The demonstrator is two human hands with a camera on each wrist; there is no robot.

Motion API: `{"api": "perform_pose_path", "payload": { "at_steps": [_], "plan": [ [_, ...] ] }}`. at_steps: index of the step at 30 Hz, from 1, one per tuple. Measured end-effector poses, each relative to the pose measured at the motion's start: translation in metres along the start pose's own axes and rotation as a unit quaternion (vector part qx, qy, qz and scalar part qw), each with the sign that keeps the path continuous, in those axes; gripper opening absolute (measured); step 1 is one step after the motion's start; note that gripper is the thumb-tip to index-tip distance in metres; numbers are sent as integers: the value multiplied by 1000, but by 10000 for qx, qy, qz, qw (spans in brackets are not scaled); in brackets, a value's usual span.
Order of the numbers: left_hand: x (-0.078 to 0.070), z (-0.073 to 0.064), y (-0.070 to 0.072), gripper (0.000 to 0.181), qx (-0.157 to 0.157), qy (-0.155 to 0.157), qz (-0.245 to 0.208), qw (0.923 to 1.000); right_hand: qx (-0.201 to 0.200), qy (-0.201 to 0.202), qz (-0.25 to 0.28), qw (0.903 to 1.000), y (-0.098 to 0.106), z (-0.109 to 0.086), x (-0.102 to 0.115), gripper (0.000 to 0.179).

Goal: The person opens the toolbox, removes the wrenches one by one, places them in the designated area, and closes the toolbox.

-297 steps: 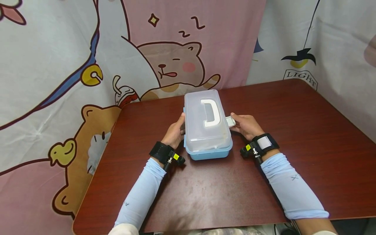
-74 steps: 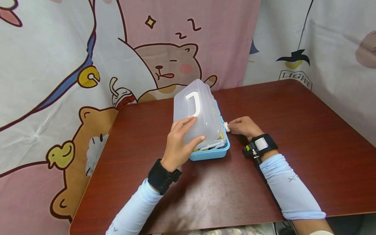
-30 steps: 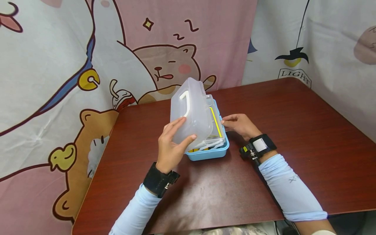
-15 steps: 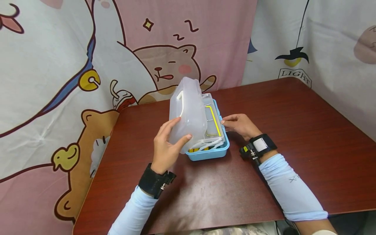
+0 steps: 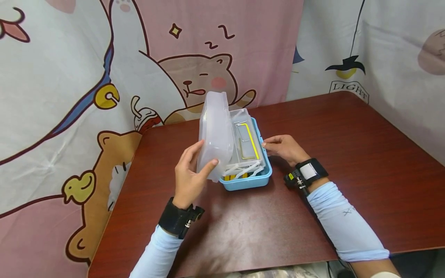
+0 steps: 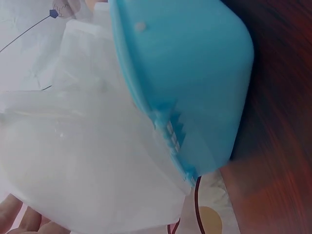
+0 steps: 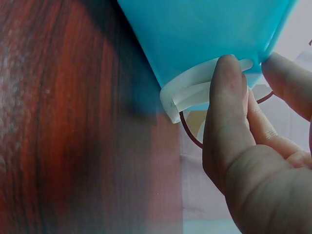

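Note:
A light blue storage box (image 5: pixel 247 184) stands on the table with its translucent lid (image 5: pixel 215 131) swung up toward the left. My left hand (image 5: pixel 187 179) grips the lid's near end, thumb on one face and fingers round the other. In the left wrist view, fingertips (image 6: pixel 29 222) show at the lid's edge. Clear trays (image 5: pixel 233 144) fill the box top, with a bent yellow rod (image 5: pixel 253 141) in one; more yellow pieces (image 5: pixel 231 177) show below. My right hand (image 5: pixel 286 148) pinches at the box's right side, its thumb over the white latch (image 7: pixel 190 87) in the right wrist view.
The dark red wooden table (image 5: pixel 340 154) extends to both sides of the box. A cartoon-printed cloth (image 5: pixel 271 50) hangs behind and along the left. White folding arms (image 5: pixel 243 170) link the trays at the box's near end.
Since 9.9 seconds ago, the latch has come undone and my left hand has swung the lid up and leftward, uncovering the trays. Over the last second my right hand has stayed put.

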State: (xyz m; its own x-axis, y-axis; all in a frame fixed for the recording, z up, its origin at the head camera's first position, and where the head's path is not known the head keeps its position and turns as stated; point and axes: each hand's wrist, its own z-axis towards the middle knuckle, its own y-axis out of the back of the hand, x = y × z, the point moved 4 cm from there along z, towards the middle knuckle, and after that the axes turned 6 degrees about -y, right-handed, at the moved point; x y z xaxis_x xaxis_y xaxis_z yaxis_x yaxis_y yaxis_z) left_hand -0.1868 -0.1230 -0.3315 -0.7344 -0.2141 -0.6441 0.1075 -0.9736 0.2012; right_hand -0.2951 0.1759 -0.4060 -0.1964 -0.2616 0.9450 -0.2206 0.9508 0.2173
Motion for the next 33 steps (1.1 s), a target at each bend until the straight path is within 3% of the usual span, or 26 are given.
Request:
{"api": "perform_pose_path", "payload": {
  "at_steps": [11, 33],
  "plan": [
    [3, -3, 11, 63, -138, 36, 169, 9998, -49, -55, -37, 10000, 0, -1, 1, 44],
    [15, -9, 34, 58, -110, 320, -298, 9990, -29, -12, -22, 10000, -1, 0, -1, 46]
  ]
}}
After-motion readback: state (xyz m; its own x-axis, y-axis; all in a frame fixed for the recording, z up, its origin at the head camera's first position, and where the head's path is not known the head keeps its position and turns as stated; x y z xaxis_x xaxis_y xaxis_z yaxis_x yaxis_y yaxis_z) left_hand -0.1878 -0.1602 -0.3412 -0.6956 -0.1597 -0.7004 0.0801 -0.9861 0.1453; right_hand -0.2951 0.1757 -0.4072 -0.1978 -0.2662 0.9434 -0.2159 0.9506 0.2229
